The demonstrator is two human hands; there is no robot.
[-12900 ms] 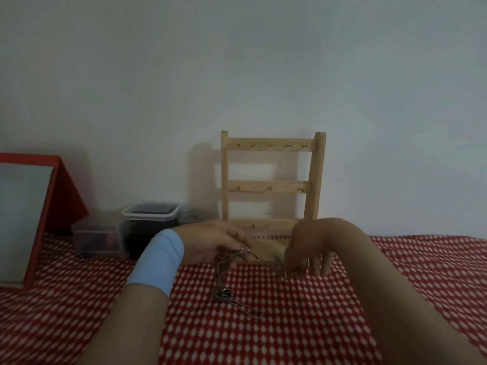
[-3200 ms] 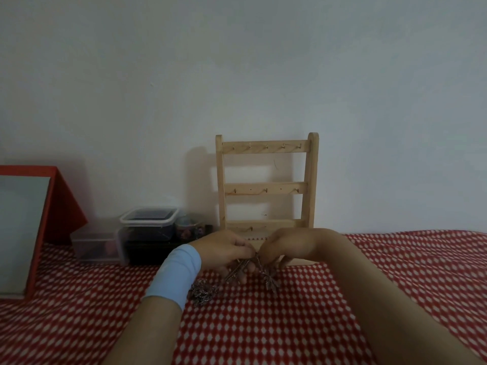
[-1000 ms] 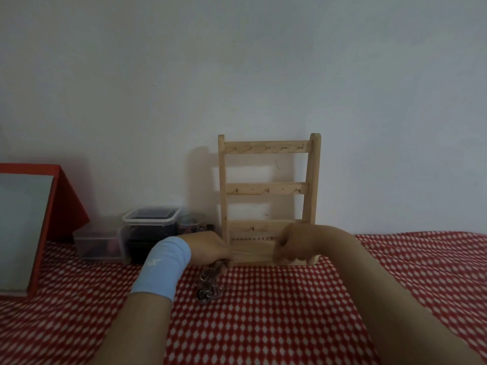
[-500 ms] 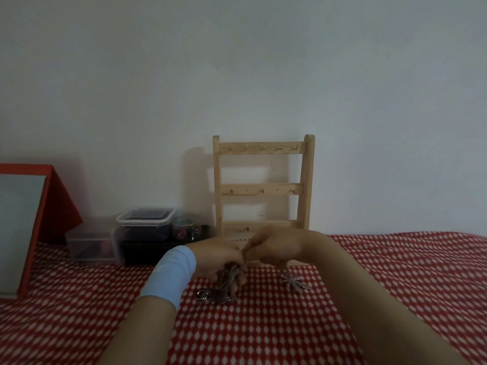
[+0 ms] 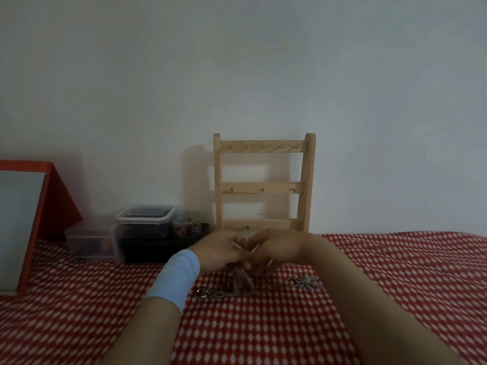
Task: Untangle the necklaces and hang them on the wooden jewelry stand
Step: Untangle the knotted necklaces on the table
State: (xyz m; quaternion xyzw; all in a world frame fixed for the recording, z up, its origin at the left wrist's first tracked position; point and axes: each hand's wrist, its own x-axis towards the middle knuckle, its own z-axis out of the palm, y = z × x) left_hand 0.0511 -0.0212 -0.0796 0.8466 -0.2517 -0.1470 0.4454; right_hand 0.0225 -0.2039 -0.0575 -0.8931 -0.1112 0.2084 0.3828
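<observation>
The left hand [image 5: 218, 251] and right hand [image 5: 278, 250] hold the necklaces [image 5: 241, 281] right in front of the wooden stand [image 5: 263, 189], hiding its foot. Its bars are open to reach above the hands. A star charm [image 5: 307, 282] lies near on the right. Plastic boxes [image 5: 145, 225] and a red mirror [image 5: 56, 196] fill the back left. The desk [image 5: 400, 272] has wide room on the far right and near left.

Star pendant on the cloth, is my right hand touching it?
Apart. Head view: the star pendant lies on the red cloth, checked fabric showing between it and the right hand, which pinches the necklace tangle.
</observation>
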